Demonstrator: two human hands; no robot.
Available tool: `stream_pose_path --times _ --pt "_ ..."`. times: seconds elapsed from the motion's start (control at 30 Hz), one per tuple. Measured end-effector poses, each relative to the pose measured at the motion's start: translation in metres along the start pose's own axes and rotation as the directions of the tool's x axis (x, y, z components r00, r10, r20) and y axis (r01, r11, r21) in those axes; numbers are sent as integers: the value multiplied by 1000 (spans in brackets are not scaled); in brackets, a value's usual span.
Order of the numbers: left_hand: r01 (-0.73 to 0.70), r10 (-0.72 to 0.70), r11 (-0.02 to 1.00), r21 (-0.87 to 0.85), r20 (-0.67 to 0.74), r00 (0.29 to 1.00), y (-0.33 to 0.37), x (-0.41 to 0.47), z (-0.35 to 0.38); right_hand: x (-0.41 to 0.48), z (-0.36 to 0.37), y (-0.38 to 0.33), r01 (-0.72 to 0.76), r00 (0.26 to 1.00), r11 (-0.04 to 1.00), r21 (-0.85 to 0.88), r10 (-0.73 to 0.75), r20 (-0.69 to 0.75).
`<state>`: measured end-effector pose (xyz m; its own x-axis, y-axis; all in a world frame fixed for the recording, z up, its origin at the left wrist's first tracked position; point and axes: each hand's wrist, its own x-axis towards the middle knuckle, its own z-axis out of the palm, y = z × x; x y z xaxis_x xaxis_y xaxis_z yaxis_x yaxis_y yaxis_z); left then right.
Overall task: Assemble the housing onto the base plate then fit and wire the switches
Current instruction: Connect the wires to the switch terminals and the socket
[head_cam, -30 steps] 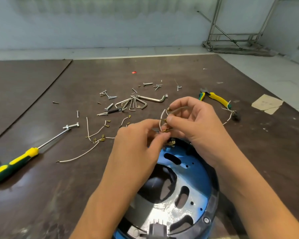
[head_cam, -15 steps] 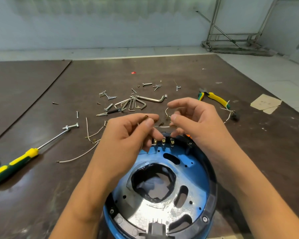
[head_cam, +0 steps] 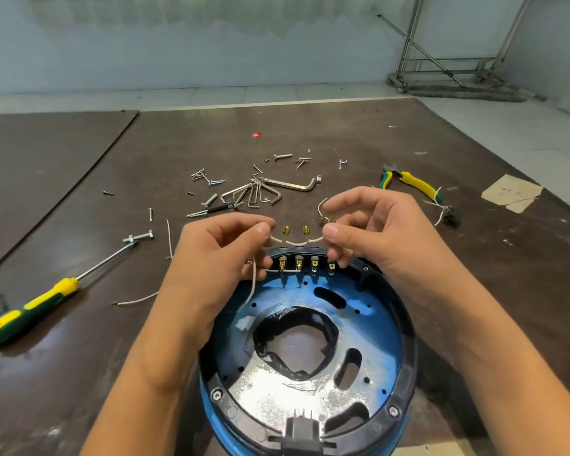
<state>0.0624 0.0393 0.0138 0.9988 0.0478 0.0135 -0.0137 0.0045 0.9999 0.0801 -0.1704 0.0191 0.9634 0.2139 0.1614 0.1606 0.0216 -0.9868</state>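
Housing (head_cam: pixel 408 350) sits on base plate (head_cam: pixel 375 327), switches (head_cam: pixel 298 262) fitted at its far rim; your left hand (head_cam: pixel 211 258) and right hand (head_cam: pixel 375 238) pinch an unconnected jumper wire (head_cam: pixel 298 241) above them.

We count a left hand (head_cam: pixel 218 258) and a right hand (head_cam: pixel 375 238), one wire (head_cam: pixel 297 241) showing two brass connectors (head_cam: pixel 286 229) between them, and one round housing (head_cam: pixel 408 357) with four terminals (head_cam: pixel 298 262). We also count one screwdriver (head_cam: pixel 56 292), one pliers (head_cam: pixel 412 184) and one hex key bunch (head_cam: pixel 260 194).
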Motion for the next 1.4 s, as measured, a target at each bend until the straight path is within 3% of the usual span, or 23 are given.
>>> stream_pose_path --times 0.07,0.13,0.23,0.33,0.4,0.53,0.73,0.93,1.07,1.3,1.4 --pt "-48 49 998 37 -32 998 0 0 -1 0 0 1 -2 1000 1000 -25 2 4" --pt "-151 159 968 201 -20 987 -1 0 0 1 2 2 -7 1000 999 -48 7 2" --pt "-331 305 757 564 145 941 0 -2 2 1 2 4 -19 1000 998 -65 18 -18" --pt "-460 330 580 672 323 887 2 -5 6 1 0 3 -36 999 996 -86 36 -4" --pt "-488 350 522 700 346 870 1 -6 10 1 0 3 -54 999 994 -99 54 -3" --pt "-442 360 512 737 283 889 0 -5 10 -1 -5 3 -163 985 975 -150 169 30" --pt "-433 263 409 803 351 899 1 -2 9 0 -7 1 -251 949 908 -335 299 99" --pt "-413 171 376 829 376 911 1 2 12 -4 -9 -2 -141 942 797 -587 291 168" --pt "-446 167 360 819 414 895 -1 2 13 -6 -11 -4 -46 944 665 -746 272 185" --pt "-498 157 321 806 473 867 -5 5 20 -7 -23 -7 51 962 638 -769 176 210" --pt "-518 177 337 786 488 855 -4 4 22 -8 -21 -2 159 966 573 -804 77 246"
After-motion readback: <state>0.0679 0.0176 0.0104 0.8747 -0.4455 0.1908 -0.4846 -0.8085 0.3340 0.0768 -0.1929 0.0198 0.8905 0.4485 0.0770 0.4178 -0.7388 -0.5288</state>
